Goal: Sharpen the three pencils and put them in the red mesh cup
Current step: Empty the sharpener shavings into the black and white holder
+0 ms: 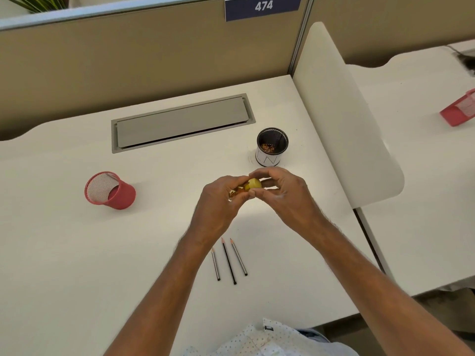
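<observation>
**Three pencils waiting while both hands work the sharpener**

Three pencils (228,260) lie side by side on the desk (64,253), tips pointing away from the person, between the forearms and toward the near edge. All three look pointed already, though the tips are too small to judge. Up above them, both hands meet over the middle of the desk: the left hand (218,201) grips the clear end of a small yellow sharpener (253,185) that shows shavings inside, and the right hand (282,191) pinches its yellow end. It looks like it is being opened or closed.

The pencils should be light, stiff and thin, inclined to roll on this smooth top; a pinch at mid-shaft looks the safest hold, keeping clear of brittle leads. The red mesh cup (110,190) stands well apart to the left, mouth open and tilted toward the camera, light enough to tip if knocked.

Room is generous between pencils and cup. The dark cup of shavings (272,147) sits just beyond the hands, near the right-hand edge by the divider (339,104).
</observation>
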The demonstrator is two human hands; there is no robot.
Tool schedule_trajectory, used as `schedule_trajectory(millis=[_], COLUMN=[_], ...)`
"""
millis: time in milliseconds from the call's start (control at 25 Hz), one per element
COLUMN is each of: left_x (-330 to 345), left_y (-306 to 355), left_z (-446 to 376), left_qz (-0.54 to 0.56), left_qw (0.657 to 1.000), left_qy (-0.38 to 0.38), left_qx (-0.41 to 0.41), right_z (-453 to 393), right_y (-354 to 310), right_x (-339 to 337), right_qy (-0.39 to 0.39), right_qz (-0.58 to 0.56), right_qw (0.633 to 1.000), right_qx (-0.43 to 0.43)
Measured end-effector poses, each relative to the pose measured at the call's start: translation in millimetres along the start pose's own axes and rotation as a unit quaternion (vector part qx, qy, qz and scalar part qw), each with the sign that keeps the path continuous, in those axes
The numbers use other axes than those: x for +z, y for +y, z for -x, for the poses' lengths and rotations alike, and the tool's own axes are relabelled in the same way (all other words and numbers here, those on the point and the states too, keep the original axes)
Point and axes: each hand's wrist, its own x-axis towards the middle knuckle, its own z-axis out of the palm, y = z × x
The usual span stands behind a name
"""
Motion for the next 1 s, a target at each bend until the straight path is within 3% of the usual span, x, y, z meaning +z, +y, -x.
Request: schedule_trajectory(millis=[160, 400, 640, 1000], left_x=[13, 30, 44, 54], left_y=[-1, -7, -18, -34], left_z=[-39, -95, -143, -174], left_qz=[-0.041, -0.007, -0.021, -0.036], left_qw=[0.999, 0.999, 0.999, 0.999], left_qy=[-0.017, -0.041, -0.041, -0.024], left_qx=[0.003, -0.014, -0.009, -0.005], right_z=[-37, -83, -123, -154], right_y=[9, 24, 43, 65], right_x=[-18, -41, -52, -59], right_qy=[0.003, 0.006, 0.048, 0.03], right_qz=[0.038, 0.046, 0.015, -0.097], right_qw=[0.999, 0.998, 0.997, 0.992], right_qx=[0.029, 0.041, 0.053, 0.075])
